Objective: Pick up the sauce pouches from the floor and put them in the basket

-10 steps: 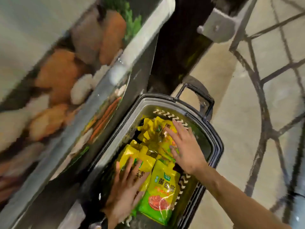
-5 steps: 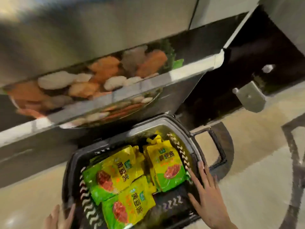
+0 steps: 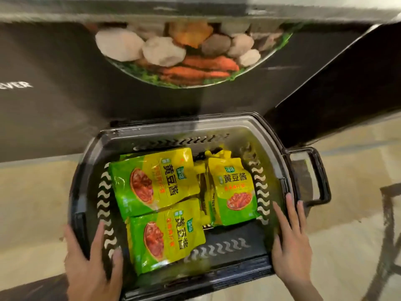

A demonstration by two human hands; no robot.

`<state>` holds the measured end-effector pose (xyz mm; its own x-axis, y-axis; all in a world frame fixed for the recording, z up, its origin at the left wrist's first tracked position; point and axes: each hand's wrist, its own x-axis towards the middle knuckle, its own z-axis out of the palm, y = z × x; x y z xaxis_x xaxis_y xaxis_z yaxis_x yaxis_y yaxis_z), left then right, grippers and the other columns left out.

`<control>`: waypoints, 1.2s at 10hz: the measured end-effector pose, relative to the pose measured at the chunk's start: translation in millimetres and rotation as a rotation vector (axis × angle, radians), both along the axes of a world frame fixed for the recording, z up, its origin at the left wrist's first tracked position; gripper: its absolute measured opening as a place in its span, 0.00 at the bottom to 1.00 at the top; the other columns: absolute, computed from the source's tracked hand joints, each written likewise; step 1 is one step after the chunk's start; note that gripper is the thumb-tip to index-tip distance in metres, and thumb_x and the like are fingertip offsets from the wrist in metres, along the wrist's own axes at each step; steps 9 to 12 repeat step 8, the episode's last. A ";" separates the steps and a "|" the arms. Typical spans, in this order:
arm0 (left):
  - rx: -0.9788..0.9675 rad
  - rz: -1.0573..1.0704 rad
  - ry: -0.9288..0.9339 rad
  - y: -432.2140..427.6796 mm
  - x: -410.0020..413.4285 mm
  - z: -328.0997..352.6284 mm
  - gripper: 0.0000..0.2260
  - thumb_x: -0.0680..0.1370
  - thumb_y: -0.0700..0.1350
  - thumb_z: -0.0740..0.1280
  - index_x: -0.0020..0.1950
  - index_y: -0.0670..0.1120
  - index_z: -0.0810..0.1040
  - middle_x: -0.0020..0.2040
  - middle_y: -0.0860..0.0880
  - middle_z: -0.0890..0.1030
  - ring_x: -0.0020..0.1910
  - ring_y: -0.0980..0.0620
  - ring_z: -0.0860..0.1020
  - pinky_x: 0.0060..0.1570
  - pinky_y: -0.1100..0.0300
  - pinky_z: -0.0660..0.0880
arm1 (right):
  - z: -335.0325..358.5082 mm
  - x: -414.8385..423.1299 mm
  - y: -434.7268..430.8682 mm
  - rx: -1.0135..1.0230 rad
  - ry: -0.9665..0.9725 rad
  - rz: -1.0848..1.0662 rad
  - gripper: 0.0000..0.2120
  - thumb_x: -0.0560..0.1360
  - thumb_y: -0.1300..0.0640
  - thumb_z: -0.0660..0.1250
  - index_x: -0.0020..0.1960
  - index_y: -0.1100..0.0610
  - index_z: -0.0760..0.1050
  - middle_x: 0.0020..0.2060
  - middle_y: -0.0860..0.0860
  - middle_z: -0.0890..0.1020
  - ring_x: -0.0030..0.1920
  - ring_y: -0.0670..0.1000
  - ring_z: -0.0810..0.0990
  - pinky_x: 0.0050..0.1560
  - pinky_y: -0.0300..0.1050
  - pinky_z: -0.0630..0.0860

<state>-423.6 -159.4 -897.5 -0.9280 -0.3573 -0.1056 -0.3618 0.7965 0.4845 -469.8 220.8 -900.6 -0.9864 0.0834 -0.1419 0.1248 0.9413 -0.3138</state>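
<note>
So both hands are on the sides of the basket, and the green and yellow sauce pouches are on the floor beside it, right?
Not quite. The head view shows the sauce pouches lying inside the basket, not on the floor beside it. The left hand and right hand are on the basket's sides.

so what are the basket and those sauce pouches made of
The basket looks like hard moulded plastic, dark grey with a slight sheen; the wavy slots cut through its walls and the rigid loop handle suggest that. The sauce pouches are likely flexible plastic film, glossy: bright highlights and soft wrinkles show on their printed green-yellow faces.
</note>
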 end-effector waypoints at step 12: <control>-0.176 -0.145 -0.592 36.2 -4.3 86.0 0.37 0.78 0.66 0.57 0.81 0.61 0.41 0.82 0.45 0.41 0.79 0.42 0.57 0.74 0.42 0.63 | 118.2 -42.9 -10.0 0.227 -0.423 0.200 0.38 0.78 0.44 0.62 0.80 0.45 0.45 0.80 0.50 0.38 0.80 0.54 0.40 0.78 0.62 0.48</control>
